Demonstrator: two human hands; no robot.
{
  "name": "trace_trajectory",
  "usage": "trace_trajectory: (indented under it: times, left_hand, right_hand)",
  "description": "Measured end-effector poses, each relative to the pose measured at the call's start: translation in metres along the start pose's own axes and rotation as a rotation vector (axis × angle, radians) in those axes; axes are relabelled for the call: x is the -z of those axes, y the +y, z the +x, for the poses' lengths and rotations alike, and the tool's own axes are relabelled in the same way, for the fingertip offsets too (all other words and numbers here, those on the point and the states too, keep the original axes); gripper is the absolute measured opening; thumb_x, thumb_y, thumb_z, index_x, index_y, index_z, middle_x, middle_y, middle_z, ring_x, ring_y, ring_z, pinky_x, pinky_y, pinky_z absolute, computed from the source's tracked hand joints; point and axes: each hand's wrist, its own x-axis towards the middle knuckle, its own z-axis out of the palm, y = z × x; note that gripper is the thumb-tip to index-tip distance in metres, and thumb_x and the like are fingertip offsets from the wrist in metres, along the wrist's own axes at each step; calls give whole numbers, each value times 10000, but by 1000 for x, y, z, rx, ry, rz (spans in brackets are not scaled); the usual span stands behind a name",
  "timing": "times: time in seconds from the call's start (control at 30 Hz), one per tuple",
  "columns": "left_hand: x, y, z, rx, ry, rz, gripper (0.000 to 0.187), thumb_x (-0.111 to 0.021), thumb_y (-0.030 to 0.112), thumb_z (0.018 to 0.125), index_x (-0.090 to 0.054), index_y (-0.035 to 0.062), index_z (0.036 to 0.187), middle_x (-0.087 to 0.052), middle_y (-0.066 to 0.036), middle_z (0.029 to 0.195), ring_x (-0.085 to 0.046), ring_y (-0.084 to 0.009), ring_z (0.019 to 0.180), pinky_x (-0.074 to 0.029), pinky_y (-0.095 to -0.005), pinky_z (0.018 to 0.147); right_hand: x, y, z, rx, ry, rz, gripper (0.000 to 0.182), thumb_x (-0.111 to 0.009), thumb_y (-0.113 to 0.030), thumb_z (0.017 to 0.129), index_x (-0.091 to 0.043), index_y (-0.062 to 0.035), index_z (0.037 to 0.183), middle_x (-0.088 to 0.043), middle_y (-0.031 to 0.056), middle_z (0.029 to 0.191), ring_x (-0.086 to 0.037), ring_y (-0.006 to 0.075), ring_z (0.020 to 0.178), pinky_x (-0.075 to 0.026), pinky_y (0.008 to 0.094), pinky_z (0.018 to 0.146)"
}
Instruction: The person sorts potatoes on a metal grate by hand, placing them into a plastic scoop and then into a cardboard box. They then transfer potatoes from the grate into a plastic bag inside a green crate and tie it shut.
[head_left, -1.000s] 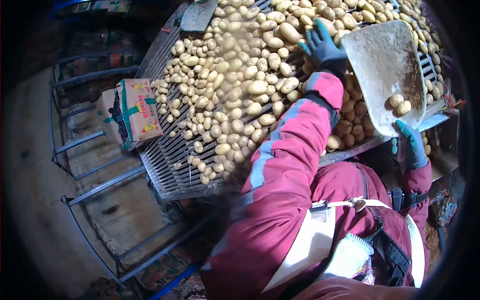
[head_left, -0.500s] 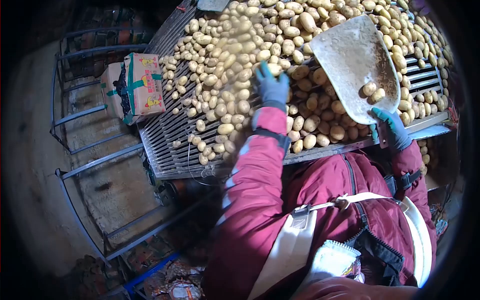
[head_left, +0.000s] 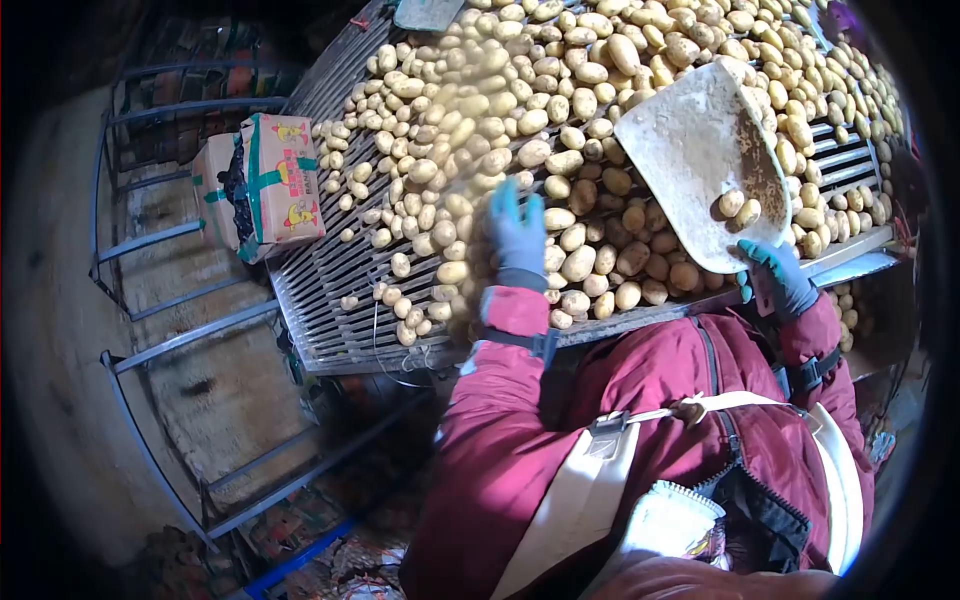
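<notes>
Many potatoes (head_left: 580, 263) lie spread over a slatted metal table (head_left: 312, 325). Among them, toward the near edge, my gloved left hand (head_left: 518, 232) is over the potatoes with its fingers apart, holding none. My gloved right hand (head_left: 782, 275) is closed round the handle of a worn, pale scoop (head_left: 685, 140). The scoop lies tilted over the potatoes, its wide mouth pointing away from me. Two small potatoes (head_left: 738, 208) rest inside it near the handle. My right palm and most of the handle are hidden.
A taped cardboard box (head_left: 288, 200) stands at the table's left side. Beyond it are metal frame racks (head_left: 195, 330). Another scoop (head_left: 428, 12) lies at the far edge. More potatoes (head_left: 848, 315) sit below the table at the right. A thin wire loop hangs at the near edge.
My left hand has moved left and a little toward me across the potatoes, its fingers still apart. The right hand keeps hold of the scoop, which stays nearly in place with two potatoes inside.
</notes>
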Motion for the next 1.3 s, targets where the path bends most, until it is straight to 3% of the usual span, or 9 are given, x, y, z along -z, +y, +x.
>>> trace_trajectory:
  times: [0.13,0.2,0.37,0.47,0.7,0.9,1.0,1.17,1.3]
  left_hand:
    - [2,-40,38,61,85,52,595,-707,250,932,-534,-3,1441,-463,-266,1492,-449,-413,1389,-394,-482,1153]
    - [-22,-58,58,-47,129,252,482,-763,298,858,-665,94,1283,-633,-197,1253,-582,-397,1174,-487,-491,988]
    - [-33,-25,53,-197,47,179,377,-780,285,824,-733,136,1168,-647,-175,1191,-577,-383,1151,-452,-531,1024]
    - [-27,-17,17,-207,-65,68,492,-784,236,825,-680,156,1299,-618,-175,1209,-583,-368,1129,-457,-518,1035]
    - [23,-18,-17,127,-322,-207,388,-742,172,904,-683,110,1283,-651,-174,1154,-648,-322,1038,-552,-402,877]
    - [19,-35,24,-140,-70,-79,385,-741,165,905,-674,42,1263,-662,-194,1243,-646,-347,1123,-532,-415,975]
    - [-12,-19,17,-367,-206,-49,460,-756,187,879,-654,33,1300,-624,-203,1314,-589,-361,1211,-455,-444,1084]
    - [-1,-49,31,-227,-145,146,380,-711,148,856,-686,99,1232,-630,-199,1249,-565,-412,1174,-456,-520,1043]
    - [24,-65,48,-327,90,297,308,-625,83,861,-705,63,1158,-649,-193,1229,-577,-394,1175,-460,-526,1029]
  right_hand:
    - [21,13,9,-160,-94,-24,331,-674,-219,948,-621,44,1142,-667,94,805,-589,173,523,-487,296,398]
    - [11,17,5,-105,-13,-4,305,-651,-233,968,-650,43,1097,-638,72,708,-579,173,497,-469,296,400]
    - [0,18,-1,-207,42,124,244,-651,-270,982,-676,-27,1001,-622,59,626,-576,179,461,-454,296,385]
    - [-1,9,0,-289,-15,73,248,-660,-301,985,-668,-54,963,-613,65,587,-557,189,414,-448,301,373]
    - [5,27,11,-226,-24,38,322,-641,-373,992,-677,-55,960,-622,68,602,-578,197,436,-468,310,418]
    - [9,36,15,-195,2,0,308,-634,-353,995,-701,-54,1028,-632,51,615,-570,171,436,-447,293,412]
    - [9,35,16,-153,28,-54,294,-632,-354,992,-711,-71,1006,-637,45,627,-572,158,445,-437,283,414]
    - [6,30,14,-185,55,-63,307,-637,-360,991,-696,-66,928,-618,40,590,-550,158,408,-397,289,370]
    - [10,41,20,-187,15,-82,330,-635,-389,985,-692,-66,946,-605,44,591,-511,165,389,-372,282,379]
